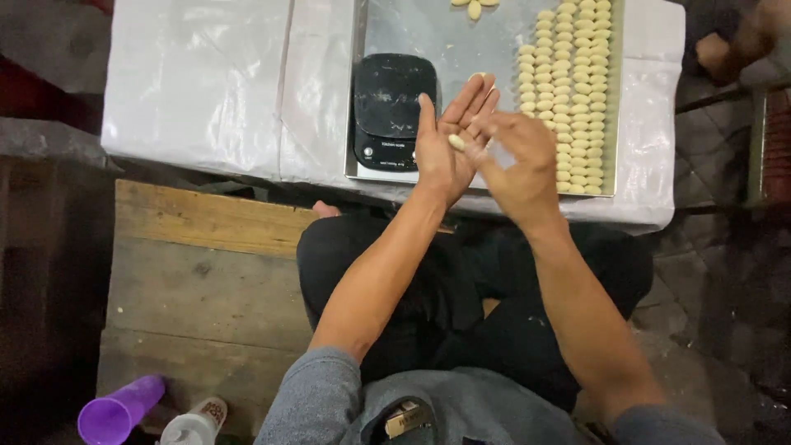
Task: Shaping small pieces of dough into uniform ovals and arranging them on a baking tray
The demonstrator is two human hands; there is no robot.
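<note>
My left hand [445, 136] is held flat, palm up, fingers together, above the near edge of a metal tray [461, 41]. A small pale dough piece [456, 142] lies on its palm. My right hand [512, 152] is blurred beside it, fingers curled, touching the left palm next to the dough. Several rows of small oval dough pieces [568, 91] fill the right side of the tray. A few more dough pieces [475, 7] lie at the tray's far edge.
A black kitchen scale [390, 111] sits on the tray's left part. The tray rests on a table wrapped in white plastic [206, 82]. I sit on a wooden bench [198, 272]. A purple cup [119, 409] and a white bottle [194, 424] stand at the lower left.
</note>
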